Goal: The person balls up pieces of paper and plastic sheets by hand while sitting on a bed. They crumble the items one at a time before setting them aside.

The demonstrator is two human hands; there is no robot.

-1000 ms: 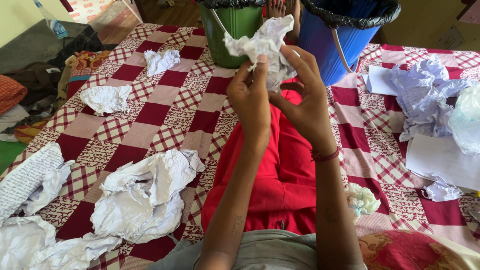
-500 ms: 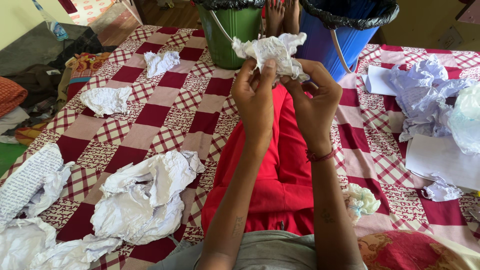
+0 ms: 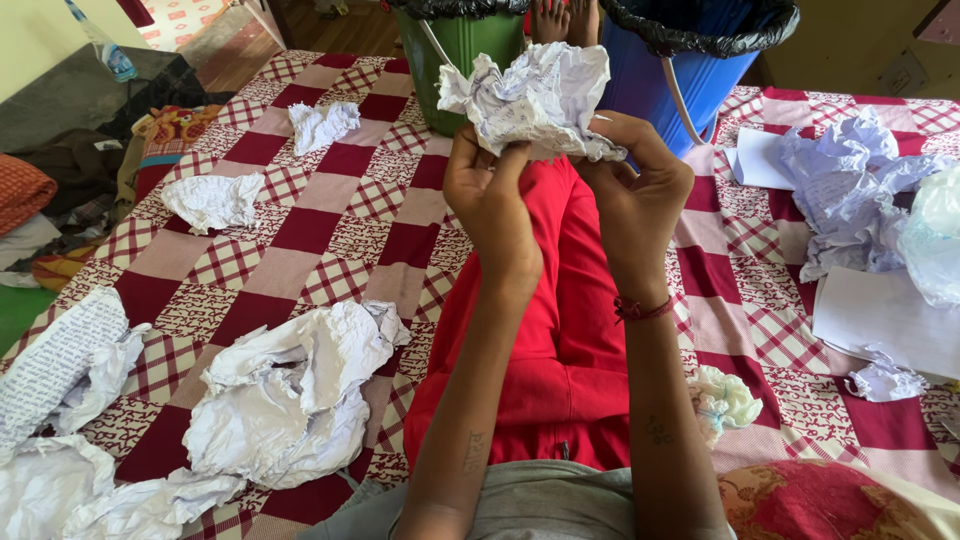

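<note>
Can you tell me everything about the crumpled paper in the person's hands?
The crumpled paper is white, thin and heavily creased, with faint writing on it. It is partly spread open, held up in the air above the red-clad legs. The left hand pinches its lower left edge; the right hand grips its lower right edge.

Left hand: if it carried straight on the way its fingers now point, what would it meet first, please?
Beyond the crumpled paper it holds with the right hand, the left hand points up and away; the green bucket looks first, though depth is unclear.
</note>
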